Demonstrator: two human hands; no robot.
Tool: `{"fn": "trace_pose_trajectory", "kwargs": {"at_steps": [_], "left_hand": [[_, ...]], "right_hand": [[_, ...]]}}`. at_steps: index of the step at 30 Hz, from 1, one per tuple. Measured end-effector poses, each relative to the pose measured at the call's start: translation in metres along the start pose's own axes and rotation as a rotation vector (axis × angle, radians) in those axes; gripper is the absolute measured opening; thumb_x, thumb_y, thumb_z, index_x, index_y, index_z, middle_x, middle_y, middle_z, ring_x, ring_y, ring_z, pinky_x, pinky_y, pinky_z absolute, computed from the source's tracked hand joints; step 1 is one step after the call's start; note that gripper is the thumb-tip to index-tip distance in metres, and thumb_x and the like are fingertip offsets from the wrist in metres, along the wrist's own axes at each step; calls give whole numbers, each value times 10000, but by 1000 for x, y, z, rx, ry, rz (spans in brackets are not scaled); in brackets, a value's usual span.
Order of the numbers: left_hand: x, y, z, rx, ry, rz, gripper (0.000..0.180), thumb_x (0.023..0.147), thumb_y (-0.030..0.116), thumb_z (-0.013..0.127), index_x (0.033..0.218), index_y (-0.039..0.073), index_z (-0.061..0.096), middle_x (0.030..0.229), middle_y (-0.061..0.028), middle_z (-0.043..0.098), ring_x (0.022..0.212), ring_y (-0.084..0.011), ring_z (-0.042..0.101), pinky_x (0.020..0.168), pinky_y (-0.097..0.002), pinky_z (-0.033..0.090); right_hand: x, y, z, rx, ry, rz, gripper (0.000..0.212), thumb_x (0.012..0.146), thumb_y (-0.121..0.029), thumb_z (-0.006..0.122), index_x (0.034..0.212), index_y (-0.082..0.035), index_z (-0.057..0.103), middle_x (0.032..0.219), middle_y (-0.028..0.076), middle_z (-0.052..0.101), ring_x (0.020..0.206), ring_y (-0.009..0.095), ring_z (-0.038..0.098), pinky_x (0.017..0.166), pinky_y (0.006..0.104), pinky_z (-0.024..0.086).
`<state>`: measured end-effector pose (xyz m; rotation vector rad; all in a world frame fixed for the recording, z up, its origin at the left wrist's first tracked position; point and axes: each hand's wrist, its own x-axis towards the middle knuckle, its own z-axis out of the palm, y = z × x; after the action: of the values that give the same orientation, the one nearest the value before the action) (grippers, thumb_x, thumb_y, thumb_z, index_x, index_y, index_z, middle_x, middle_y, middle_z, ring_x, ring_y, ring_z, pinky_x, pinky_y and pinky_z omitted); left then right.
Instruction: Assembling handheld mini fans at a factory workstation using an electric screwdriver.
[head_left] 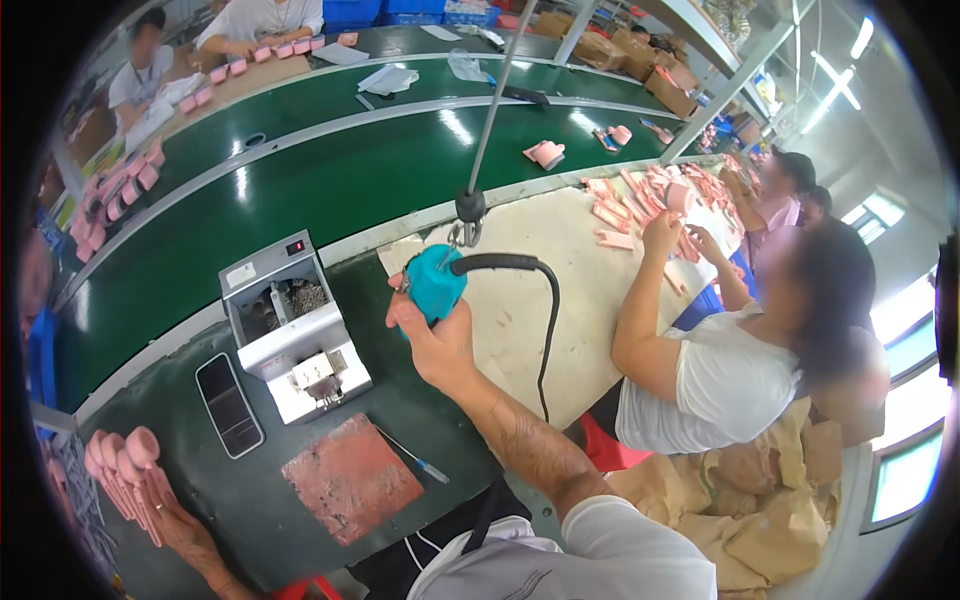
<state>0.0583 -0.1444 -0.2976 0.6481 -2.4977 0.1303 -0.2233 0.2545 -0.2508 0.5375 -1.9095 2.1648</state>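
My right hand point(440, 345) is wrapped round a teal electric screwdriver point(436, 282), which hangs from a hook and rod with a black cable running off it. Its tip is hidden from view. At the lower left, my left hand point(180, 528) lies with stretched fingers on a row of pink plastic parts point(130, 460) with round cup-like ends and long handles. Between my hands stands a grey metal screw feeder point(297, 330) with small screws in its tray. In front of it lies a worn reddish square mat point(352, 480).
A phone point(230, 405) and a thin screwdriver point(428, 470) lie on the dark bench. Beyond runs a green conveyor point(350, 160) carrying pink parts. At right, a co-worker point(690, 380) handles a pink part beside a pile of pink pieces point(640, 205). Others sit across the belt.
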Motion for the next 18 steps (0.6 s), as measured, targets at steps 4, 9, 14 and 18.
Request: {"fn": "trace_pose_trajectory", "kwargs": {"at_steps": [4,9,14,18], "left_hand": [[13,4,6,191,40,103,408,1051,173,508,1422,4,527,1426,-203,541,1347,-391,479,1126,-486,378],[66,65,3,-291,-72,17,395,1048,189,543,1390,-8,543,1445,-172,536,1338,-327,497,1140,-424,354],[84,63,86,-982,-174,-273,326,1035,141,578,1323,-12,569,1244,-117,607,1197,-226,548,1097,-348,376],[77,51,103,-1051,-134,-265,111,1054,100,532,980,33,482,1145,-124,597,1087,-198,549,1012,-322,412]], "right_hand": [[-16,9,-9,-36,-27,42,390,957,-253,686,1208,26,577,861,56,632,727,92,543,672,257,439],[-22,5,-8,40,-98,-9,483,930,-184,705,1317,25,504,892,72,621,801,122,567,732,280,472],[-30,19,-7,-80,-194,-42,508,873,-72,745,1322,-3,518,981,71,635,861,129,600,745,289,488],[-28,14,-8,-119,-228,-37,543,843,-111,784,1319,-12,543,989,62,636,887,126,602,763,284,487]]}}
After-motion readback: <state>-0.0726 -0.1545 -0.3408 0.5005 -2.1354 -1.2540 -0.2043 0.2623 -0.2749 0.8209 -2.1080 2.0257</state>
